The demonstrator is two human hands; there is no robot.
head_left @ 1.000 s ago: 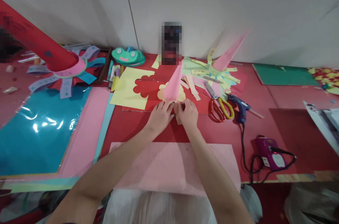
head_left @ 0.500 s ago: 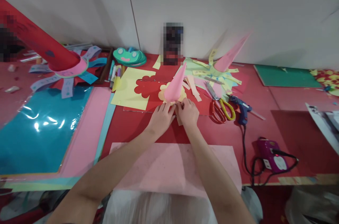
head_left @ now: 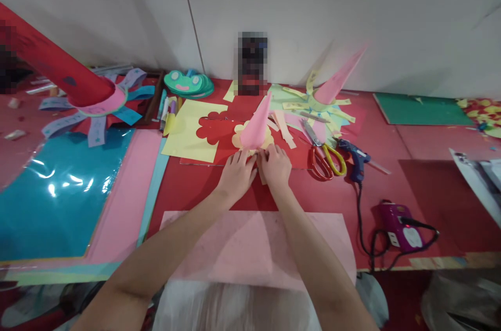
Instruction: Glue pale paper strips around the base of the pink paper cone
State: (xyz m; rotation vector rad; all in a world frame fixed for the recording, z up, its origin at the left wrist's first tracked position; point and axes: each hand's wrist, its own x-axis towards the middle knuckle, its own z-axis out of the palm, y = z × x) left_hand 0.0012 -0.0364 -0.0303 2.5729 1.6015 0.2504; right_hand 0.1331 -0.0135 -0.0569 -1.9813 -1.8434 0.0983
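Left hand (head_left: 237,173), right hand (head_left: 275,166): fingers half-curled at near edge of scalloped yellow paper (head_left: 237,138) around pink cone (head_left: 256,127); fingertips hidden, can't tell grip. Red tube (head_left: 50,57) cut off left.

- Pink paper cone (head_left: 256,127)
- Pale-yellow scalloped paper flower (head_left: 237,139)
- Metal scissors (head_left: 317,143), one handle red, one yellow
- Green paper frog faces (head_left: 182,81), back edge of the red desk (head_left: 176,185)
- Purple plastic socket box (head_left: 394,216), desk's front edge

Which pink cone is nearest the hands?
The middle cone, just beyond the left hand and right hand, with scalloped yellow paper at its base. The other cone stands farther right, amid yellow strips.
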